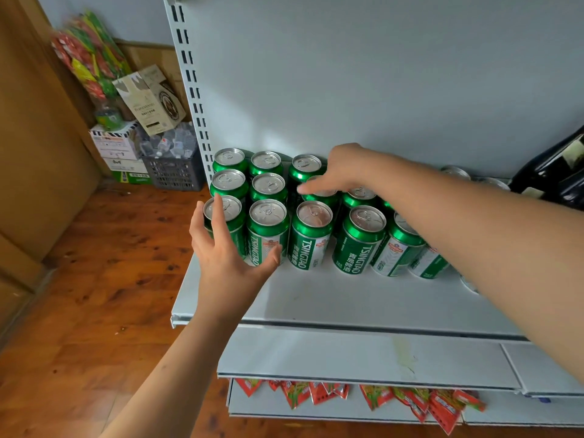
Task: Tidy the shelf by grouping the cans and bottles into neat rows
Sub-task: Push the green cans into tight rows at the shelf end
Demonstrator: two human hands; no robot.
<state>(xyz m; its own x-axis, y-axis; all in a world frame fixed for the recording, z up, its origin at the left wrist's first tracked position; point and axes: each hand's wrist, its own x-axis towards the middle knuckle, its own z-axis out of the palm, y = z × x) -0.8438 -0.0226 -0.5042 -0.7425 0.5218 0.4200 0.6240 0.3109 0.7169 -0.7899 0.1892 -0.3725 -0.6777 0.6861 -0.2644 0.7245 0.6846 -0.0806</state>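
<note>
Several green Tsingtao beer cans (311,235) stand upright in rows on the white shelf (347,301), packed tightly at the left end and looser toward the right. My left hand (227,251) is spread open against the front-left can (222,213), its fingers along that can's side and its thumb in front of the neighbouring can (267,229). My right hand (338,173) reaches over the middle row, palm down, with its fingers lying on top of a can (320,197). My right forearm hides some cans further right. Dark bottles (556,172) lie at the shelf's right end.
The shelf's left upright (189,74) is slotted metal. A lower shelf holds red snack packets (414,401). Cardboard boxes (148,99) and a grey crate (175,172) stand on the wooden floor (104,279) to the left.
</note>
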